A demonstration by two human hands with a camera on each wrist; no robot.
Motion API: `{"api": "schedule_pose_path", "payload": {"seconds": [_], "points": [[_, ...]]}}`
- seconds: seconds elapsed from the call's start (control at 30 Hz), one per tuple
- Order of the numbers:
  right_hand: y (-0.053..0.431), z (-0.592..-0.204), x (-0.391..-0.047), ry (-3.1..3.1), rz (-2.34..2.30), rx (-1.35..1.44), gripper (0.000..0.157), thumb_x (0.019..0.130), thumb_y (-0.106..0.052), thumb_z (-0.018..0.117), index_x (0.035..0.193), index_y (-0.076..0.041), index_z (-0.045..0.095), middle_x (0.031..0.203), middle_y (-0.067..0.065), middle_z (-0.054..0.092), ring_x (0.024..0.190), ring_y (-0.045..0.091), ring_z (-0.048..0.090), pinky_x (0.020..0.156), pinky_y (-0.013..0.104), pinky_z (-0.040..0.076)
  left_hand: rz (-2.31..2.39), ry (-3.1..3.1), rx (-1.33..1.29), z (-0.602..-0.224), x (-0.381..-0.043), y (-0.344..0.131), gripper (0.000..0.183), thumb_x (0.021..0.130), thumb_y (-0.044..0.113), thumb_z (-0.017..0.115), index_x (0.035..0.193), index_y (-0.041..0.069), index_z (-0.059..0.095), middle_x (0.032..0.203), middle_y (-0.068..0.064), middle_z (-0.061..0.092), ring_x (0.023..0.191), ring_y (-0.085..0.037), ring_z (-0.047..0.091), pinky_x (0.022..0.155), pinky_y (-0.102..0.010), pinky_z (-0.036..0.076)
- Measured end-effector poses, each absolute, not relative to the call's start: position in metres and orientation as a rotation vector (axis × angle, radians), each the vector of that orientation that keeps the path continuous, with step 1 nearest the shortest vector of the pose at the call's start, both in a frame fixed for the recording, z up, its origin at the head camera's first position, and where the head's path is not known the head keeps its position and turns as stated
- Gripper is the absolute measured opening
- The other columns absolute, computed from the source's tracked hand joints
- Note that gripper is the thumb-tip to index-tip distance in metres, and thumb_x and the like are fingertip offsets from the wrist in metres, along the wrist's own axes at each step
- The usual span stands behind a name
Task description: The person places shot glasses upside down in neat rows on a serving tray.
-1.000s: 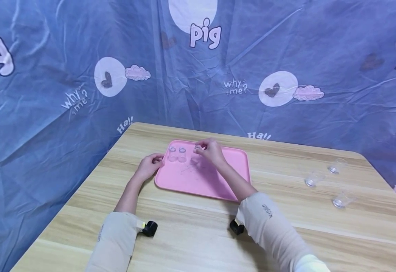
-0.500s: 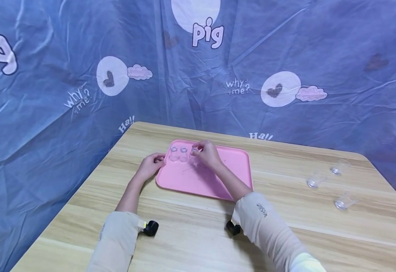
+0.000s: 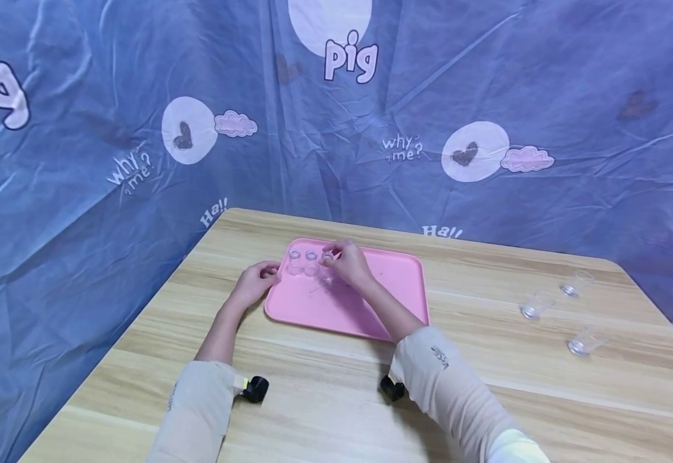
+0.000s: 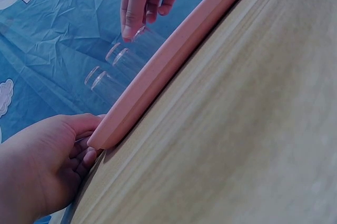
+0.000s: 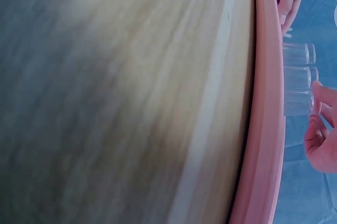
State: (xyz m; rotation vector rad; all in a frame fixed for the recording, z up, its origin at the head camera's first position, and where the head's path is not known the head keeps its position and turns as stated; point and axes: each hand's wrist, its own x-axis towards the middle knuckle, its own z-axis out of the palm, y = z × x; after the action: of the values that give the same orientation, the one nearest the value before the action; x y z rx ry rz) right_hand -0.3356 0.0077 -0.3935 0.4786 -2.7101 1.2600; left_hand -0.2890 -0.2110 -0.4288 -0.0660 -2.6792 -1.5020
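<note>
In the head view, a pink tray (image 3: 391,283) lies on the table. Three small clear glasses stand in a row along its far left part, apparently upside down: the left glass (image 3: 294,265), the middle glass (image 3: 310,265) and the right glass (image 5: 296,103). My right hand (image 3: 350,263) pinches the right glass near its top, between thumb and fingers, with the glass close beside the middle one. At the tray's left edge my left hand (image 3: 252,284) grips the rim; in the left wrist view its thumb lies on the rim and its fingers curl beneath.
Three more clear glasses stand spread out on the right of the wooden table (image 3: 324,399): a far glass (image 3: 578,283), a left glass (image 3: 537,305) and a near glass (image 3: 587,341). A blue printed cloth (image 3: 336,167) hangs behind and to the left.
My right hand has moved a little left with its glass, closing the gap to the middle glass. The left hand stays at the tray's edge.
</note>
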Motion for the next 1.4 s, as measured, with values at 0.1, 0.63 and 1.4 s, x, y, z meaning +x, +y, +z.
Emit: {"api": "schedule_pose_path", "payload": {"seconds": [0.1, 0.63, 1.4], "points": [[0.008, -0.391, -0.335, -2.735, 1.262, 0.474, 0.029, 0.076, -0.014, 0.074, 0.103, -0.005, 0.068, 0.096, 0.009, 0.056, 0.083, 0.02, 0.056, 0.07, 0.029, 0.046, -1.504, -2.677, -0.06, -0.428, -0.289, -0.211, 0.037, 0.087, 0.005, 0.057, 0.121, -0.006, 0.053, 0.101, -0.018, 0.059, 0.093, -0.028, 0.054, 0.083, -0.037, 0.044], [0.069, -0.364, -0.325, -2.658, 1.343, 0.411, 0.036, 0.08, -0.017, 0.071, 0.111, 0.0, 0.063, 0.106, 0.017, 0.055, 0.088, 0.026, 0.054, 0.072, 0.035, 0.046, -1.504, -2.674, -0.075, -0.428, -0.289, -0.208, 0.037, 0.087, 0.005, 0.056, 0.122, -0.007, 0.053, 0.102, -0.019, 0.058, 0.094, -0.03, 0.054, 0.084, -0.038, 0.044], [0.223, -0.343, -0.277, -2.494, 1.204, 0.186, 0.04, 0.085, -0.027, 0.065, 0.113, 0.001, 0.061, 0.108, 0.016, 0.052, 0.093, 0.026, 0.051, 0.073, 0.024, 0.043, -1.511, -2.67, -0.083, -0.43, -0.289, -0.211, 0.036, 0.087, 0.005, 0.057, 0.121, -0.007, 0.053, 0.101, -0.018, 0.058, 0.091, -0.027, 0.053, 0.078, -0.031, 0.044]]}}
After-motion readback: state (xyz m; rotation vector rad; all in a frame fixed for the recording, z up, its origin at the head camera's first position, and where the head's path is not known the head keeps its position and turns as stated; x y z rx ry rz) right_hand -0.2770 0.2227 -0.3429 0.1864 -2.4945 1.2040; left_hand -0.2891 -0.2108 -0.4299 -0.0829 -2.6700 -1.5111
